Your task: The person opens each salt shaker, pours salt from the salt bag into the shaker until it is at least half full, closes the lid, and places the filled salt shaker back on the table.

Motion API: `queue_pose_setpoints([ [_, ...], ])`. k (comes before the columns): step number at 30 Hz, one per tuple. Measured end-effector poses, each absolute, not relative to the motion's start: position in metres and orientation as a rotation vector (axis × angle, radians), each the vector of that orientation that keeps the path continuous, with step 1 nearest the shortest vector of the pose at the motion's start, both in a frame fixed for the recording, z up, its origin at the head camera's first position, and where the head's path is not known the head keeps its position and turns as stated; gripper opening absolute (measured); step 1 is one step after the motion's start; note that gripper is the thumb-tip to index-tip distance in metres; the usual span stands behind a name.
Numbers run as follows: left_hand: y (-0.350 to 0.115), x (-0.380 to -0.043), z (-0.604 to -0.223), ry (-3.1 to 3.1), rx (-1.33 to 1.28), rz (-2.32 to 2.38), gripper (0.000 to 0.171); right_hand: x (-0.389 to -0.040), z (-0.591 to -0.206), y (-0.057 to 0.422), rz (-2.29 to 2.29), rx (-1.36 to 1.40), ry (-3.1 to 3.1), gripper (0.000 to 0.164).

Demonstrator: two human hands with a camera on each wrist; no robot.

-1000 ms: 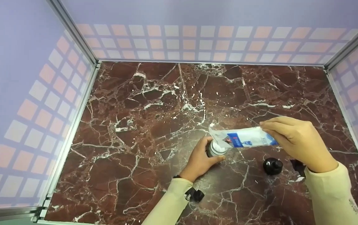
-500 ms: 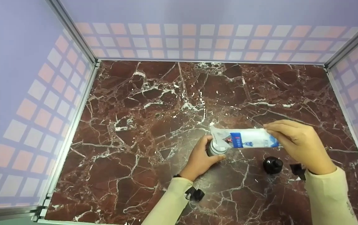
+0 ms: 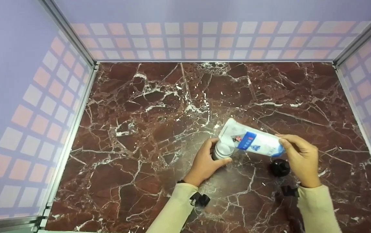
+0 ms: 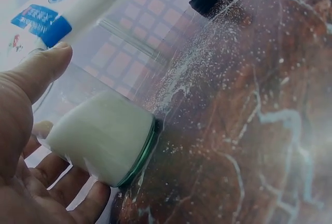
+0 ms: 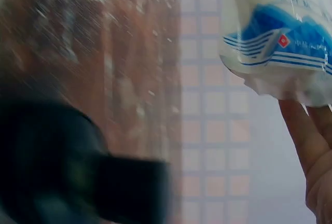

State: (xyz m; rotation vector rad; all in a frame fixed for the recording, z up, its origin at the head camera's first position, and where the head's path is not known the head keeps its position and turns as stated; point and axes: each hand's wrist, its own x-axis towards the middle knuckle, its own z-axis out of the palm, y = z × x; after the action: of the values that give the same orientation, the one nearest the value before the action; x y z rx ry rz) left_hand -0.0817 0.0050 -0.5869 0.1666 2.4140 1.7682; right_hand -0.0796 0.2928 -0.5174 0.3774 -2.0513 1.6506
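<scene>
My left hand (image 3: 203, 163) grips a clear glass jar (image 3: 223, 151), fingers round one side and thumb at the other. The left wrist view shows the jar (image 4: 104, 133) filled with fine white contents and standing on the table. My right hand (image 3: 302, 157) pinches the bottom end of a white and blue plastic packet (image 3: 258, 142). The packet is tilted, its other end reaching just over the jar's mouth. In the right wrist view, fingers (image 5: 303, 136) are at the packet's lower edge (image 5: 280, 53). A round black lid-like piece with a knob (image 3: 280, 167) lies below the packet.
White grains and flakes are scattered over the dark red marbled table (image 3: 159, 129), many near the jar. Purple panels with pink and white squares (image 3: 204, 35) wall in the back and sides.
My right hand has lowered and moved left, and the packet has swung so its jar end points up and back. The left hand keeps its grip on the jar.
</scene>
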Motion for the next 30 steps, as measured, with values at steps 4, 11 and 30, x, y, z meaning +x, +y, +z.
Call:
queue_pose_setpoints([
  [4,0.005,-0.082,-0.586,2.42,0.171,1.751,0.084,-0.078,-0.541,0.293,1.803,0.318,-1.91,0.013],
  [11,0.003,-0.081,-0.587,2.426,0.23,1.761,0.08,-0.073,-0.556,0.287,2.002,0.169,-1.676,0.012],
  [30,-0.007,-0.075,-0.562,2.634,0.321,1.603,0.08,-0.064,-0.565,0.257,2.576,-0.366,-0.877,0.01],
])
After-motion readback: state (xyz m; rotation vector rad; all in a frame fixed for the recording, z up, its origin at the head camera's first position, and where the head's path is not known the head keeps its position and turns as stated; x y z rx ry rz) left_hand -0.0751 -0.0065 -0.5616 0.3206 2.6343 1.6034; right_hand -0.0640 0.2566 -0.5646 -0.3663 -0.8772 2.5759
